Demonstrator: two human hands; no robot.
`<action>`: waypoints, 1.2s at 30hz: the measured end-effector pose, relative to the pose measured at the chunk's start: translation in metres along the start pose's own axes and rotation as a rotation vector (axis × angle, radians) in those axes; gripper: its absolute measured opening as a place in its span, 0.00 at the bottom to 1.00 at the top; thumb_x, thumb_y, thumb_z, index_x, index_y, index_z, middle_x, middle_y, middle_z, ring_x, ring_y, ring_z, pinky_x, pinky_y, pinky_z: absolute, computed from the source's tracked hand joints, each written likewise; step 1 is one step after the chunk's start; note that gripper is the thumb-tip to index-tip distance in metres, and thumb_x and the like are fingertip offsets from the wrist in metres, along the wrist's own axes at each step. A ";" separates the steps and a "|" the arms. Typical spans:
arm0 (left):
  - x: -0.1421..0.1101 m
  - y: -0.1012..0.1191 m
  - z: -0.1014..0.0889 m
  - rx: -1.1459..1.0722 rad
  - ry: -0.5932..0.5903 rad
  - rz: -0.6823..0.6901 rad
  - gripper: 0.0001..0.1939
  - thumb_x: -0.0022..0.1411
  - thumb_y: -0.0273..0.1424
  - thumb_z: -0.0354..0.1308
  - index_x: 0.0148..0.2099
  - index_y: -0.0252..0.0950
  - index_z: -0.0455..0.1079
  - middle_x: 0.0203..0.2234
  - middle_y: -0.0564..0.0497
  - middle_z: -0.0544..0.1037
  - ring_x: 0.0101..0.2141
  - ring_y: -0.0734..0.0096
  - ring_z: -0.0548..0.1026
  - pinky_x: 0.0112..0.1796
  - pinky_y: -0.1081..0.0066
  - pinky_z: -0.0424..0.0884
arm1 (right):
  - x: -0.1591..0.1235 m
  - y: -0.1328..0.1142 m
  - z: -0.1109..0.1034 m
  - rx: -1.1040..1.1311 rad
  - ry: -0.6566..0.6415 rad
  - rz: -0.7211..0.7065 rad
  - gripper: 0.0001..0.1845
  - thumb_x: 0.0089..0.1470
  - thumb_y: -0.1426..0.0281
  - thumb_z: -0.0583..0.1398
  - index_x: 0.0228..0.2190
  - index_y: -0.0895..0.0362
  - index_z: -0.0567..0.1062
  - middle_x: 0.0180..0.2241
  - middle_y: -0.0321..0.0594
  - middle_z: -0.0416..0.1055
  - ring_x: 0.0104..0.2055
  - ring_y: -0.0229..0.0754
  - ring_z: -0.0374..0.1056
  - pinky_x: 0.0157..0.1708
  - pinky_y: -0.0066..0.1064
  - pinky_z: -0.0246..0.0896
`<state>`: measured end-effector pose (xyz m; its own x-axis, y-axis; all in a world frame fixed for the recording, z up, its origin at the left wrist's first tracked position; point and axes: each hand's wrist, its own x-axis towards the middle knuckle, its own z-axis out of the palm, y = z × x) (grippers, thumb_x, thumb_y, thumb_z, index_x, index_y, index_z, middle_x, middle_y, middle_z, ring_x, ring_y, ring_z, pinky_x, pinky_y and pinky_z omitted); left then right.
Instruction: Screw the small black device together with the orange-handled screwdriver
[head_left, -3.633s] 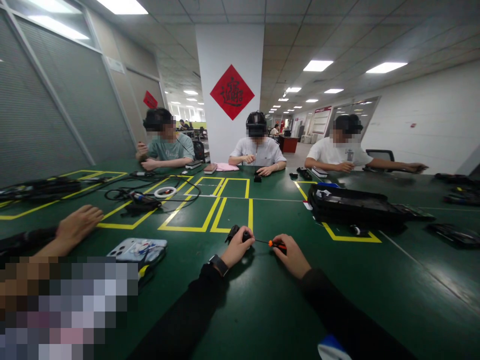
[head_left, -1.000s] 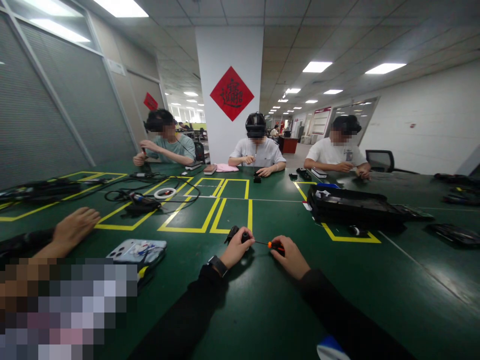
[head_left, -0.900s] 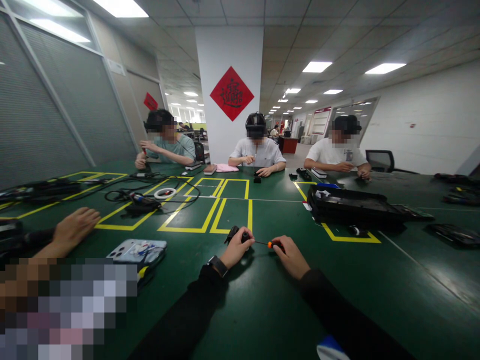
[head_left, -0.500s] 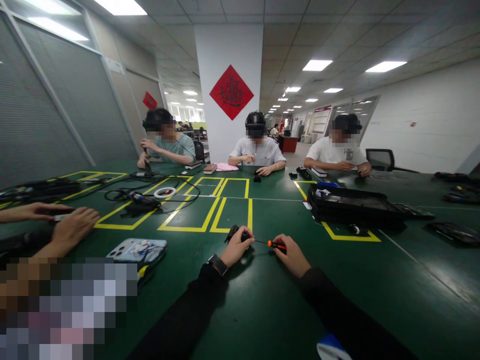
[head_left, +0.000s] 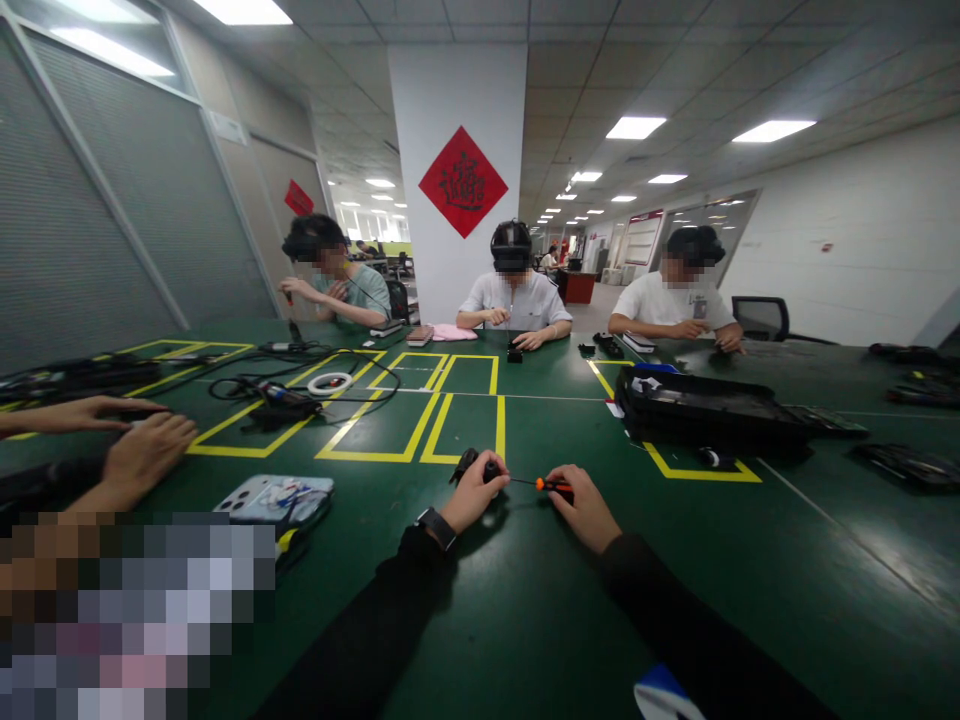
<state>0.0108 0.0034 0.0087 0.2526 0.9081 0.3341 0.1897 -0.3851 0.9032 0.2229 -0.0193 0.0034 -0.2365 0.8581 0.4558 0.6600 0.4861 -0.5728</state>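
Note:
My left hand (head_left: 477, 495) is closed round a small black part (head_left: 466, 464), whose rounded end sticks out past the fingers; its kind is not clear. In my right hand (head_left: 582, 508) is a screwdriver (head_left: 553, 488) with an orange and black handle. The thin shaft points left toward the black part, its tip close to my left fingertips. Whether the tip touches the part I cannot make out. Both hands are low over the green table (head_left: 525, 620).
A black case (head_left: 697, 405) lies to the right, a phone (head_left: 277, 497) to the left. Cables (head_left: 281, 400) and a white tape roll (head_left: 330, 384) sit farther left. A co-worker's hands (head_left: 146, 450) are at the left edge; several people sit around the table.
My hands, the black part and the screwdriver look nearly unmoved. The co-worker's hands at the left have shifted slightly, and the person at the far left has changed arm position.

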 end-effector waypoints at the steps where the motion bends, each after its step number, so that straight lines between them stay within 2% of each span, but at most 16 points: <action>1: 0.000 0.000 0.000 -0.001 -0.006 0.003 0.05 0.52 0.28 0.52 0.34 0.36 0.62 0.30 0.54 0.69 0.33 0.73 0.67 0.39 0.72 0.62 | 0.000 -0.001 0.000 0.002 -0.001 0.004 0.09 0.48 0.71 0.56 0.35 0.56 0.69 0.35 0.40 0.66 0.40 0.42 0.60 0.42 0.35 0.56; 4: -0.001 0.001 -0.001 0.001 -0.019 0.008 0.05 0.52 0.27 0.52 0.35 0.36 0.62 0.30 0.54 0.69 0.33 0.74 0.67 0.39 0.72 0.62 | 0.000 -0.001 0.001 0.003 -0.002 0.025 0.10 0.50 0.70 0.54 0.37 0.56 0.69 0.36 0.41 0.66 0.41 0.42 0.60 0.43 0.35 0.56; 7: -0.001 0.002 -0.001 0.006 -0.013 0.008 0.05 0.52 0.27 0.52 0.35 0.36 0.62 0.30 0.54 0.69 0.33 0.74 0.67 0.39 0.73 0.61 | 0.001 -0.001 0.001 -0.018 -0.024 0.029 0.10 0.53 0.70 0.50 0.34 0.57 0.70 0.35 0.41 0.66 0.40 0.41 0.60 0.43 0.35 0.55; 15: -0.001 0.004 0.001 0.014 0.011 0.000 0.04 0.52 0.28 0.52 0.34 0.36 0.62 0.29 0.54 0.69 0.33 0.73 0.67 0.39 0.72 0.61 | -0.001 -0.004 -0.002 0.001 -0.033 0.033 0.08 0.49 0.71 0.55 0.35 0.56 0.68 0.35 0.39 0.66 0.39 0.41 0.60 0.40 0.33 0.56; 21: -0.001 0.006 0.000 -0.002 0.007 -0.013 0.04 0.52 0.28 0.52 0.34 0.36 0.62 0.30 0.53 0.69 0.33 0.73 0.67 0.38 0.72 0.62 | 0.000 -0.002 -0.001 -0.012 -0.044 0.041 0.10 0.54 0.71 0.49 0.34 0.57 0.70 0.35 0.41 0.66 0.40 0.41 0.60 0.43 0.35 0.55; 28: -0.001 0.005 0.000 0.001 0.006 -0.017 0.05 0.52 0.28 0.52 0.34 0.36 0.62 0.29 0.53 0.69 0.33 0.73 0.67 0.39 0.71 0.62 | -0.001 -0.003 -0.002 -0.003 -0.040 0.025 0.09 0.51 0.70 0.54 0.37 0.56 0.68 0.36 0.40 0.66 0.40 0.41 0.60 0.42 0.34 0.56; 33: -0.001 0.004 0.000 0.002 -0.002 -0.002 0.05 0.52 0.28 0.52 0.34 0.36 0.62 0.30 0.54 0.69 0.33 0.73 0.67 0.39 0.72 0.61 | 0.000 -0.003 -0.001 -0.013 -0.055 0.019 0.10 0.54 0.70 0.51 0.36 0.56 0.70 0.36 0.41 0.66 0.41 0.42 0.60 0.43 0.35 0.55; 36: 0.000 0.004 -0.001 -0.001 -0.003 -0.007 0.05 0.52 0.28 0.52 0.35 0.36 0.62 0.30 0.53 0.69 0.33 0.73 0.67 0.39 0.72 0.62 | 0.001 -0.005 -0.002 -0.004 -0.061 0.006 0.09 0.53 0.71 0.52 0.35 0.56 0.70 0.36 0.41 0.67 0.41 0.42 0.60 0.43 0.35 0.55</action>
<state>0.0105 0.0016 0.0121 0.2542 0.9100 0.3274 0.1902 -0.3790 0.9057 0.2208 -0.0215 0.0077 -0.2756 0.8694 0.4102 0.6642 0.4807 -0.5725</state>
